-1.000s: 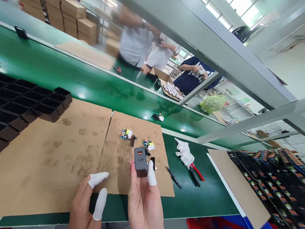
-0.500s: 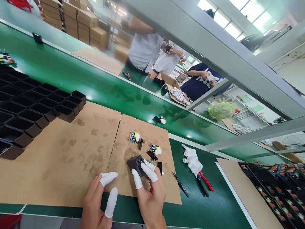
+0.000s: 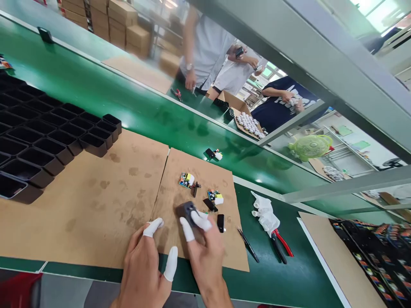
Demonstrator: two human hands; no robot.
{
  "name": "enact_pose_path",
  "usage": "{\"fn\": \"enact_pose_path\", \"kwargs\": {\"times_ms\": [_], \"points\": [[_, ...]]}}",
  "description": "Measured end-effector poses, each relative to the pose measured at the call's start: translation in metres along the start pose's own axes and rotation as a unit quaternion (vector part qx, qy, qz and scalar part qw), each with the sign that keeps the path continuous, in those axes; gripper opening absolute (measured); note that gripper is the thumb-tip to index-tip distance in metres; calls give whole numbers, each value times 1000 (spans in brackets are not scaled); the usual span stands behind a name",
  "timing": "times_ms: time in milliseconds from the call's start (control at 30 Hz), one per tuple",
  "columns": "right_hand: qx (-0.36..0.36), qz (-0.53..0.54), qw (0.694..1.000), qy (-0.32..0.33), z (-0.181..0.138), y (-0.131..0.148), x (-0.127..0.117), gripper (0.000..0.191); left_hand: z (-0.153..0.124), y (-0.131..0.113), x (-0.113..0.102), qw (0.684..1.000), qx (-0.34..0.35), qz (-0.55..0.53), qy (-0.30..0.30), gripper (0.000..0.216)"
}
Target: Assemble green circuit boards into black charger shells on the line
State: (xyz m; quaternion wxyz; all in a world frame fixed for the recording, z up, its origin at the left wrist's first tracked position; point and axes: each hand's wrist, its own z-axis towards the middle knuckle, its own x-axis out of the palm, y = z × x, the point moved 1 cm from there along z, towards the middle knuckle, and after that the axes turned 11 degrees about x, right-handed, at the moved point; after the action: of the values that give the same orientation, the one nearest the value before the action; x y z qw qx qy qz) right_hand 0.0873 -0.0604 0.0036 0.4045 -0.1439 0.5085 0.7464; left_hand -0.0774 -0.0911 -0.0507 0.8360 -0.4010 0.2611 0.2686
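Observation:
My right hand (image 3: 205, 246), with white finger cots on its fingertips, grips a small black plastic housing (image 3: 185, 210) low over the cardboard sheet (image 3: 128, 188). The housing looks slightly blurred. Just left of it, my left hand (image 3: 147, 261) hovers with thumb and forefinger apart, holding nothing; it wears white finger cots too. Beyond the housing lie two circuit boards, one at the left (image 3: 185, 180) and one at the right (image 3: 214, 196). Small black plastic pieces (image 3: 210, 205) lie beside them, and a black cover (image 3: 220, 223) rests near my right fingers.
Rows of black open housings (image 3: 41, 145) stand at left. Tweezers (image 3: 248, 244), red-and-black pliers (image 3: 281, 246) and a white glove (image 3: 265, 214) lie at right. A metal frame (image 3: 308, 192) crosses the bench. Co-workers stand across it, near a green fan (image 3: 311, 146).
The view has shifted a little. My left hand has come nearer to my right hand, which keeps its grip on the black housing. A co-worker's arm across the bench has lowered.

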Motion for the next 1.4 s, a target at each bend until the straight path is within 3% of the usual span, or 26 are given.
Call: {"fn": "enact_pose_path", "kwargs": {"times_ms": [133,200,333,467,567,733,967,1033,1067,1133,1233,1333,1400], "points": [[44,114,990,-64,10,13,-16,38,8,-5,-4,1000,-16,2,-26,38],[18,76,995,-66,12,11,-13,39,10,-6,-5,999,-21,0,-30,37],[-42,-42,998,-8,6,-9,9,26,9,-5,-5,999,-21,-1,-31,42],[-40,-48,998,1,2,-20,19,30,11,-6,-5,999,-32,-1,-24,41],[-7,2,1000,-2,2,-15,15,32,13,-6,-6,999,-38,-7,-19,38],[59,97,991,-71,1,-2,7,33,9,-5,-6,999,-44,-16,-3,42],[-19,-14,999,32,0,-7,25,24,10,-4,-9,999,-44,-16,3,39],[17,4,999,41,-1,-11,29,18,12,-5,-10,999,-44,-11,-4,39],[71,47,996,40,-2,-13,29,14,12,-5,-10,999,-45,-10,-6,39],[212,162,964,20,-2,-14,29,20,11,-4,-9,999,-48,-16,-6,41],[381,344,858,-30,-1,-11,25,36,2,-1,-6,998,-53,-34,6,47],[452,501,738,-30,-1,-5,20,40,-8,4,-1,998,-51,-43,11,52],[463,558,688,-32,-2,-2,19,39,-13,7,2,998,-44,-44,11,54]]}}
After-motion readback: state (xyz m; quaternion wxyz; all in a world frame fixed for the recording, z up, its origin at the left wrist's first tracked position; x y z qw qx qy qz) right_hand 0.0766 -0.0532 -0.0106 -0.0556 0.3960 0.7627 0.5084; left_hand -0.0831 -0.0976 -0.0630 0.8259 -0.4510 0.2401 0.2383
